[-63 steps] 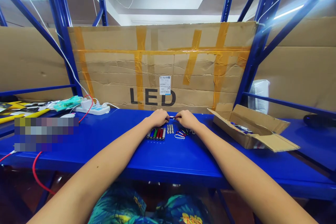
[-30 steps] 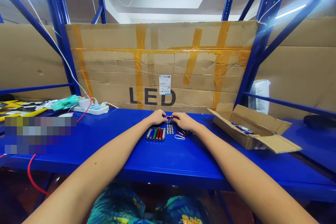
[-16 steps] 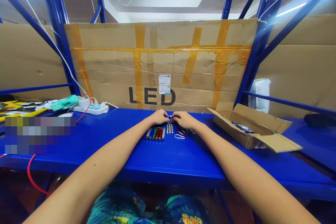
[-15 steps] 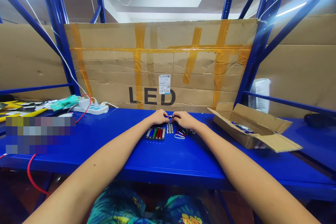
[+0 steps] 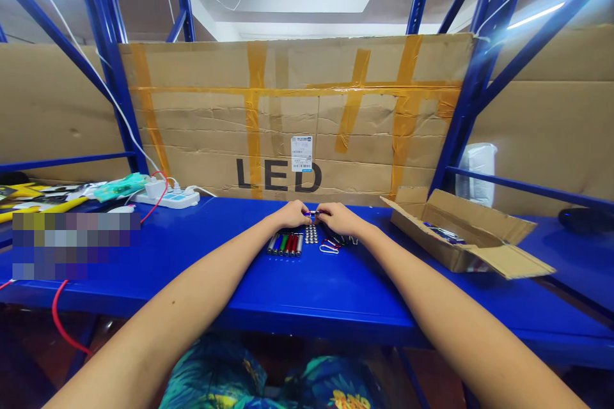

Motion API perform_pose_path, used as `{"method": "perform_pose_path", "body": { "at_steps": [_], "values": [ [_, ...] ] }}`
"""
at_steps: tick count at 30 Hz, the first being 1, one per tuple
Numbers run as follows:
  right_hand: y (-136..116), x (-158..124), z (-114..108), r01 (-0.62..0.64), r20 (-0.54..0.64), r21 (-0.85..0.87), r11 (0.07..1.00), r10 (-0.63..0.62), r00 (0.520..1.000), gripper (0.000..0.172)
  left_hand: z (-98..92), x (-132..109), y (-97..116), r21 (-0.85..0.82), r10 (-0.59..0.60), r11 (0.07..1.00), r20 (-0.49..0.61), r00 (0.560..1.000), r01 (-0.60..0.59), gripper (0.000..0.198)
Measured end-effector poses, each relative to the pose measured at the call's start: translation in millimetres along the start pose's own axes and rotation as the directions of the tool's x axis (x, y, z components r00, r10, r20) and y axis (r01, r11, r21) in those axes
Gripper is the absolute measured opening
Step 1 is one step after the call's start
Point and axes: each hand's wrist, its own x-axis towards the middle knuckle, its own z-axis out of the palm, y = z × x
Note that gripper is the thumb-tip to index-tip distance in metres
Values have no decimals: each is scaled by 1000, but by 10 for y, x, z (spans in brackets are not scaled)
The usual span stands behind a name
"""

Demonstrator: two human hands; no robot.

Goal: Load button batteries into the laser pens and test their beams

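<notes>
Blue metal bench. Just near side of fingers: row of small flashlights toward left, block of button batteries centred, clips toward right. Well right of fingers: open cardboard box. Well left: white power strip, red cable. Behind fingers: cardboard sheet standing on edge.

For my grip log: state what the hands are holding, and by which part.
One small flashlight is held level between the hands: the left hand pinches its left end, the right hand its right end, just above the bench.
</notes>
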Motion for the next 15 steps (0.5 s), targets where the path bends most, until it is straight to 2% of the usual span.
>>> {"method": "perform_pose_path", "body": {
  "at_steps": [5, 9, 12, 15],
  "values": [
    [-6, 1, -2, 7, 0, 12, 1000, -7, 1000, 19, -8, 6, 1, 6, -9, 1000, 15, 1000, 9, 23],
    [-43, -1, -42, -35, -63, 25, 999, 37, 997, 19, -46, -5, 15, 8, -38, 999, -27, 999, 38, 24],
    [-53, -9, -94, -65, -128, 55, 996, 72, 989, 22, -115, -57, -6, -13, -71, 997, -73, 995, 70, 29],
    [-35, -25, -128, -86, -159, 46, 995, 92, 983, 22, -230, -142, -104, 76, -93, 992, -97, 991, 100, 33]
  ]
}}
